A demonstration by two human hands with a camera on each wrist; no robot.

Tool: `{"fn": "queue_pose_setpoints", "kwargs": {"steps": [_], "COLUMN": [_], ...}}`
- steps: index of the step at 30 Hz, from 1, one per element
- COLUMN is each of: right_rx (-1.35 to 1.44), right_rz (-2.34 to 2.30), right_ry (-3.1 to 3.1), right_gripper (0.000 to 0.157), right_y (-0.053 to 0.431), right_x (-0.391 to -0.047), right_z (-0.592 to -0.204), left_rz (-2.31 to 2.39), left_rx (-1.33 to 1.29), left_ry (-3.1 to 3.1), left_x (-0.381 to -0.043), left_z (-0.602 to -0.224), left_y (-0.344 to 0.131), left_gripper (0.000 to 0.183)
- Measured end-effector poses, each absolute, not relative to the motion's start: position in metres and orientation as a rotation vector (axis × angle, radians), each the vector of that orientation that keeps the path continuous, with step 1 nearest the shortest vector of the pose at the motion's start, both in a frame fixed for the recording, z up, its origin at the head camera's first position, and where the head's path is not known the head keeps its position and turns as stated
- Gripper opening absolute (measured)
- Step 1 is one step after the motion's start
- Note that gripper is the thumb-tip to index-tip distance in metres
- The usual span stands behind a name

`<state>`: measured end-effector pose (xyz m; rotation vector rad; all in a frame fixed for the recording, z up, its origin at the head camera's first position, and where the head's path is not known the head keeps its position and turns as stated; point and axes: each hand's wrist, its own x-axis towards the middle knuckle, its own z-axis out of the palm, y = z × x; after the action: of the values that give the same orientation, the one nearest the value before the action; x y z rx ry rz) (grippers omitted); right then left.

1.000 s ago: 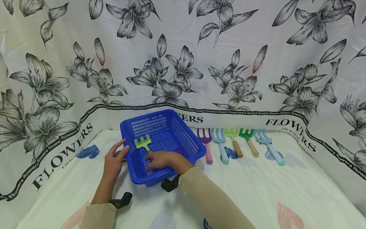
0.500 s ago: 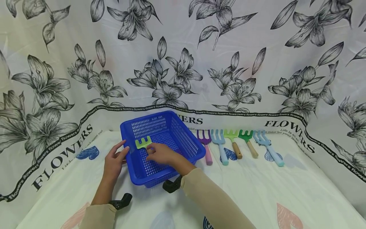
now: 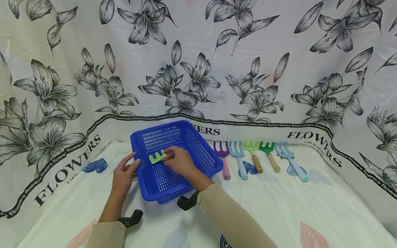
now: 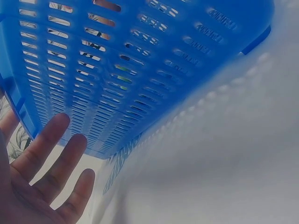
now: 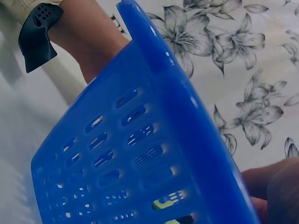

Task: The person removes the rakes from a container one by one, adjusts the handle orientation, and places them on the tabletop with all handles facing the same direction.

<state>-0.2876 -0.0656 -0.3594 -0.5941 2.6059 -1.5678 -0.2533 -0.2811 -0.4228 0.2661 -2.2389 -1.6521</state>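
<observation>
A blue plastic basket [image 3: 143, 186] with slotted walls stands on the cloth-covered surface. My left hand [image 3: 122, 174] holds its left rim, thumb and forefinger at the edge; in the left wrist view the other fingers [image 4: 63, 161] spread outside the wall. Inside the basket, my right hand [image 3: 180, 161] pinches a small light-green hand rake [image 3: 157, 156] near its head. Its tines point away from me, and the hand hides most of its handle. Through the slots in the right wrist view, a bit of the green rake [image 5: 162, 204] shows.
Right of the basket lie several garden hand tools in a row: a purple fork with a pink handle [image 3: 226, 168], a light-blue fork [image 3: 240, 162], a light-green rake [image 3: 256, 160], a dark-green rake [image 3: 273, 160] and another light-blue fork [image 3: 296, 167]. A flower-print cloth [image 3: 183, 79] hangs behind.
My right hand has shifted slightly right and farther into the basket, its fingers now closed at the green rake, which has moved and turned a little with it. The left hand stays at the rim.
</observation>
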Motion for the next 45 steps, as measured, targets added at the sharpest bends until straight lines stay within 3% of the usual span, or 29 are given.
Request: {"fn": "queue_pose_setpoints", "kwargs": {"steps": [6,20,45], "right_rx": [-0.593,-0.387,-0.483], "right_rz": [-1.533,-1.584,-1.571], "right_ry": [2.741,2.790,2.876], "right_gripper": [0.021,0.026,0.018], "right_y": [-0.0641,-0.0653,-0.0604], "right_x": [-0.2856,-0.2834,-0.2818], "right_z": [-0.3594,-0.3624,-0.3569], "left_rz": [-1.648,-1.636,-1.628], "left_rx": [0.279,0.304,0.291], "left_ry": [-2.232,-2.237,-2.249], "left_x": [-0.2531,-0.2505,-0.2536], "left_z": [-0.4240,-0.4272,-0.4250], "left_y": [-0.2816,-0.2830,-0.2806], "left_gripper": [0.059,0.059,0.061]}}
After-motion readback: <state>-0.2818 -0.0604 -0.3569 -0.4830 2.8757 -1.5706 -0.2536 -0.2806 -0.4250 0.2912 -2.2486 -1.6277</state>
